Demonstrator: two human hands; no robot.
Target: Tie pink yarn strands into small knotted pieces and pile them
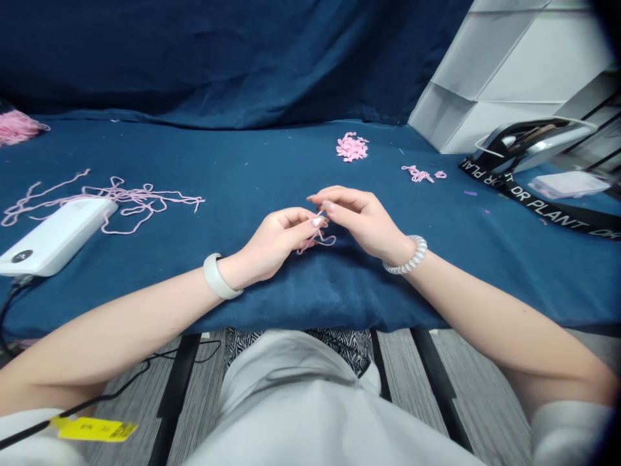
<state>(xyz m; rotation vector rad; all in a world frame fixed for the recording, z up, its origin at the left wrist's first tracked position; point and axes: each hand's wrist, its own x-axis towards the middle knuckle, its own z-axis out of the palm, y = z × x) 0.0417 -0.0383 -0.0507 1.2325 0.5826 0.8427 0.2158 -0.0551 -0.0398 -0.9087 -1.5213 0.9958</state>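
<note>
Close to the table's front edge, a short piece of pink yarn (326, 240) hangs in loops from between my fingers. My left hand (286, 236) pinches it between thumb and fingertips. Just to the right, my right hand (356, 217) is closed at thumb and forefinger on the yarn's upper end, almost touching the left fingertips. The exact grip is partly hidden by the fingers. Farther back on the blue cloth (252, 168) sits a small heap of pink yarn bits (352, 147), with a few knotted yarn pieces (418, 173) right of it.
Long loose pink strands (140, 197) lie at the left beside a white power bank (61, 236) with a black cable. A pink yarn bundle (18, 127) is at the far left edge. At the right are white boxes (514, 71), a black lettered strap (548, 210) and a plastic case (570, 184).
</note>
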